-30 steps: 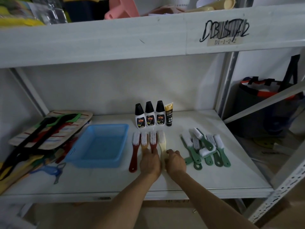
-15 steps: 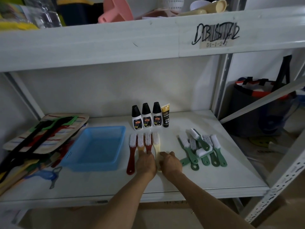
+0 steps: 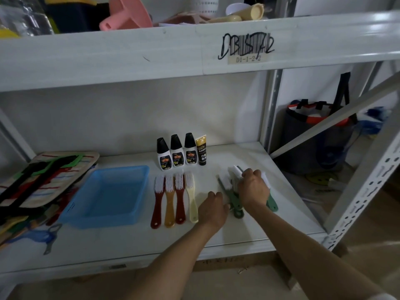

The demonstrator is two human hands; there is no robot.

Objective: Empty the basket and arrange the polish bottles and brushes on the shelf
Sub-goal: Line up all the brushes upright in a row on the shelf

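Note:
The blue basket (image 3: 108, 195) sits empty on the white shelf (image 3: 249, 232). Behind it to the right, three black-capped polish bottles (image 3: 177, 153) and a black-and-gold tube (image 3: 201, 150) stand upright in a row. In front of them four brushes lie side by side: dark red (image 3: 158, 200), amber (image 3: 170, 201), red (image 3: 180, 198) and cream (image 3: 191, 198). Several green-handled brushes (image 3: 234, 201) lie in a loose pile further right. My right hand (image 3: 254, 189) is curled over this pile, its fingers closed around a green brush. My left hand (image 3: 213, 210) rests with curled fingers between the cream brush and the green handles.
Striped mats and coloured tools (image 3: 43, 176) are stacked at the left, with a blue-handled tool (image 3: 48, 234) near the front edge. An upper shelf board (image 3: 151, 53) hangs overhead. A metal upright (image 3: 269, 109) and a slanted brace (image 3: 337, 118) bound the right side, with a dark bag (image 3: 313, 137) beyond.
Both hands have left the handles of the four-brush row and moved right. My right hand now covers the green brush pile and my left hand lies beside it.

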